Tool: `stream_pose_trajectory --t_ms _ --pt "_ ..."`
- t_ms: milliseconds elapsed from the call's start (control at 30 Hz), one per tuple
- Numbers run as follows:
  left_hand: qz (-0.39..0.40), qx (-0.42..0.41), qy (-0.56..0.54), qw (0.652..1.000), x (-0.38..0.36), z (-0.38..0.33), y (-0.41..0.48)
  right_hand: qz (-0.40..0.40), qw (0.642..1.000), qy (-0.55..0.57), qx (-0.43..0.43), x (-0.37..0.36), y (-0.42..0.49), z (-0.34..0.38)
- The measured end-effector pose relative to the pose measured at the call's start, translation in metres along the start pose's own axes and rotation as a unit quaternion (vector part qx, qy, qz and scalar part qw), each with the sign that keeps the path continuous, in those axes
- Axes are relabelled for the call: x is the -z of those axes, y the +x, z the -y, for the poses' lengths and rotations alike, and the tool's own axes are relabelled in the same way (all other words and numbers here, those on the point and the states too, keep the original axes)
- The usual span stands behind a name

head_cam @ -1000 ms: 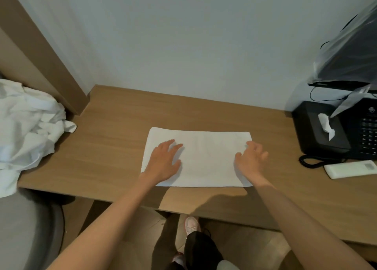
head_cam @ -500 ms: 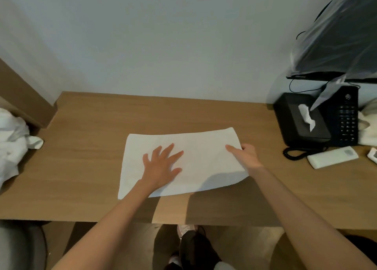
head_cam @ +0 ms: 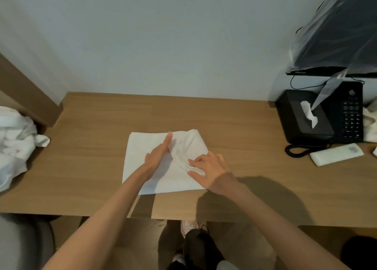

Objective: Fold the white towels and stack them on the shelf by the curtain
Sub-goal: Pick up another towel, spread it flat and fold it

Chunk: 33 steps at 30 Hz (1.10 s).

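Note:
A white towel (head_cam: 140,159) lies on the wooden desk (head_cam: 234,124), its right part lifted and folded over toward the left. My left hand (head_cam: 158,155) stands on edge with straight fingers along the fold line in the towel's middle. My right hand (head_cam: 208,167) pinches the wrinkled right edge of the towel and holds it above the lower layer. A heap of crumpled white towels (head_cam: 14,143) sits at the left end of the desk.
At the right of the desk stand a black tissue box (head_cam: 302,116), a black phone (head_cam: 350,114) and a white remote (head_cam: 336,154). A plastic-wrapped screen (head_cam: 342,30) hangs above them. A wall runs behind the desk; a wooden panel (head_cam: 22,92) rises at left.
My right hand has taken hold of the towel's right edge and carried it leftward over the middle. My left hand turned from flat on the towel onto its edge along the fold.

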<state>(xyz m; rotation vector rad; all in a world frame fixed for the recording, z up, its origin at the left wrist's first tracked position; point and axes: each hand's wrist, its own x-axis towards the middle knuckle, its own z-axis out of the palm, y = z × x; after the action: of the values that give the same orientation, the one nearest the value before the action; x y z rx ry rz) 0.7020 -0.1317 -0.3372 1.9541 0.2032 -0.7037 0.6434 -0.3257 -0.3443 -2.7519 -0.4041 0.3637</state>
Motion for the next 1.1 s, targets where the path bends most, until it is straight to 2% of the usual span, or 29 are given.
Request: stream_pose_trajectory --t_ms 67,133,200,233,367,433,533,567,633,700,767,833,867,900,1000,1100 --pt "-0.021 -0.001 0.063 0.998 -0.002 -0.001 0.0 0.0 0.998 0.068 -0.004 0.003 -0.004 0.0" --pt "-0.04 0.003 0.058 0.997 -0.007 -0.002 -0.001 -0.035 0.987 0.152 -0.03 0.007 -0.006 -0.004" --pt "-0.058 0.007 0.032 0.998 -0.01 -0.003 -0.003 -0.069 0.978 0.188 -0.052 0.012 -0.008 -0.008" --pt "-0.066 0.01 0.021 0.998 -0.012 -0.004 -0.004 -0.066 0.977 0.191 -0.064 0.015 -0.01 -0.01" --pt "-0.089 0.019 -0.048 0.995 -0.02 -0.019 -0.005 0.03 0.974 0.184 -0.131 0.026 -0.017 -0.016" --pt "-0.073 0.012 -0.09 0.993 -0.027 -0.03 -0.004 0.001 0.975 0.178 -0.136 0.03 -0.022 -0.02" --pt "0.005 -0.046 -0.11 0.993 -0.041 -0.046 0.002 -0.08 0.956 0.205 -0.195 0.034 -0.029 -0.035" --pt "0.02 -0.068 -0.073 0.995 -0.047 -0.046 0.007 -0.104 0.944 0.216 -0.227 0.034 -0.031 -0.043" --pt "0.032 -0.116 0.096 0.988 -0.058 -0.036 0.018 -0.128 0.915 0.235 -0.302 0.03 -0.035 -0.062" --pt "0.03 -0.139 0.295 0.945 -0.063 -0.022 0.025 -0.094 0.891 0.248 -0.369 0.026 -0.039 -0.079" --pt "0.01 -0.129 0.422 0.897 -0.063 -0.009 0.028 -0.056 0.889 0.209 -0.403 0.021 -0.043 -0.088" --pt "-0.025 -0.135 0.459 0.878 -0.062 0.002 0.027 -0.134 0.916 0.124 -0.357 0.014 -0.044 -0.084" --pt "-0.044 -0.146 0.459 0.875 -0.061 0.006 0.027 -0.187 0.93 0.099 -0.3 0.012 -0.041 -0.077" --pt "-0.062 -0.16 0.459 0.872 -0.063 0.008 0.026 -0.207 0.944 0.084 -0.242 0.009 -0.035 -0.067" --pt "-0.1 -0.189 0.467 0.858 -0.072 0.014 0.023 -0.118 0.981 0.025 -0.152 -0.006 -0.002 -0.034" --pt "-0.123 -0.164 0.467 0.86 -0.071 0.027 0.025 -0.041 0.986 -0.042 -0.158 -0.029 0.019 -0.026"
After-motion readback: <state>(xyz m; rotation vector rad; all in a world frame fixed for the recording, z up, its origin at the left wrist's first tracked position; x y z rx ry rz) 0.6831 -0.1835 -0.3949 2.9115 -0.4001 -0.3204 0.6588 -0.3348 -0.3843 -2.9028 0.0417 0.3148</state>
